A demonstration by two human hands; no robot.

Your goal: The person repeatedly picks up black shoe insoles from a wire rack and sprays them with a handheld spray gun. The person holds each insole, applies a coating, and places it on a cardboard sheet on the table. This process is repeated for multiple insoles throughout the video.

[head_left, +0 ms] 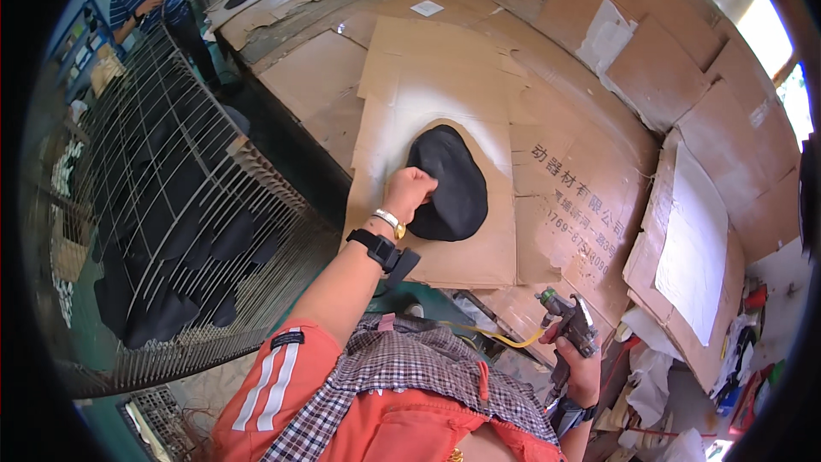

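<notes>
A black, rounded flat piece that looks like fabric or foam lies on a brown cardboard sheet. My left hand is closed at the left edge of this piece, pinching it between thumb and fingers. Lower right, near my body, my right hand is wrapped round a spray gun. A yellow hose runs from the gun toward my apron. The nozzle end is apart from the black piece. Pale, whitish patches show on the cardboard around the piece.
On my left stands a wire rack with several black pieces in it. Cardboard panels line the back and right. A white sheet leans at right, above clutter. Far left, another person stands at a table with black pieces.
</notes>
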